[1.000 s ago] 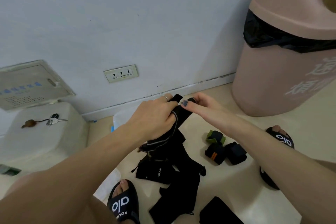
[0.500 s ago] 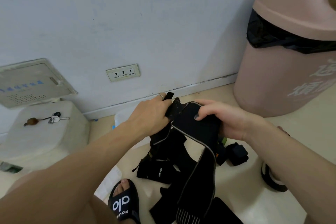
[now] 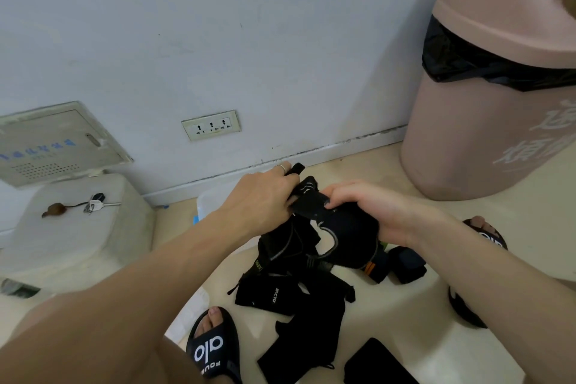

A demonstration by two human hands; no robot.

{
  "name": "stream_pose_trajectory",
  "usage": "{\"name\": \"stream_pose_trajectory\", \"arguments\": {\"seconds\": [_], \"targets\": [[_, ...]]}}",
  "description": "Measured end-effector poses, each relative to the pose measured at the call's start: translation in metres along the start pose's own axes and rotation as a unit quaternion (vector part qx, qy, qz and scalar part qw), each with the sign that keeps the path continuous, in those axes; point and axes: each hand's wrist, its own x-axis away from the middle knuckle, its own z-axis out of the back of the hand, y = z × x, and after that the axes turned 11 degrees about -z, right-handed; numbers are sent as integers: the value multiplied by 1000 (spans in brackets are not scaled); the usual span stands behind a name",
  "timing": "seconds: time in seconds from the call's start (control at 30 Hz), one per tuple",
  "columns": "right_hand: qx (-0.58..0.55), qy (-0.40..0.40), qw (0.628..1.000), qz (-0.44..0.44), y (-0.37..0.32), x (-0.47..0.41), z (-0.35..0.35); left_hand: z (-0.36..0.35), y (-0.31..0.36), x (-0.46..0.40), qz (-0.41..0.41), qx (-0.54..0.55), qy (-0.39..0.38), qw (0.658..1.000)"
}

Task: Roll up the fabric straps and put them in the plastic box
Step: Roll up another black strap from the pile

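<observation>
The left hand [image 3: 261, 199] reaches in from the near left, forearm stretched forward, its fingers curled round one end of a black fabric strap [image 3: 339, 234]; a thin ring shows on one finger. The right hand [image 3: 371, 212] comes from the right, wrist bent inward, fingers and thumb pinching the same strap, which is bunched between the two hands above the floor [image 3: 405, 315]. The strap is soft, matte cloth with a pale edge line.

Below the hands lies a heap of loose black straps [image 3: 296, 305], limp and overlapping, one with small white lettering. Just right of it sit rolled straps [image 3: 405, 263], compact dark bundles partly hidden behind the held strap. The plastic box [image 3: 212, 199], translucent and pale, stands beyond the left wrist near the wall, mostly hidden by the arm.

Black slide sandals [image 3: 212, 349] with white letters are on both feet. A smooth pink bin [image 3: 486, 134] with a glossy black liner stands far right, cut off by the frame. A wall socket [image 3: 211, 125] sits far left of centre. A key [image 3: 96, 204] rests on a pale rounded block at the left.
</observation>
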Motion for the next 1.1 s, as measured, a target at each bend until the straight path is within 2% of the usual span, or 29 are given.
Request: {"name": "stream_pose_trajectory", "arguments": {"seconds": [0.13,0.27,0.4,0.6,0.7,0.83,0.87,1.0,1.1], "targets": [[-14,-20,1000,6,-2,6,4,-4,-13,0,37,13,6,999],[-8,2,999,49,-2,6,6,2,-11,-1,55,163,38,984],[-20,26,997,69,-5,7,6,17,-13,-1,62,275,71,957],[-24,46,994,97,-2,6,6,31,-10,4,97,428,147,886],[-18,61,992,109,-1,5,2,38,-2,5,111,462,141,868],[-2,91,989,114,-1,3,-4,44,4,7,113,521,96,841],[-4,94,989,112,0,2,-4,44,5,9,109,525,91,839],[-33,80,991,103,-1,1,-6,46,8,11,98,471,103,871],[-131,-23,990,44,-3,3,-6,46,6,12,94,459,119,875]]}}
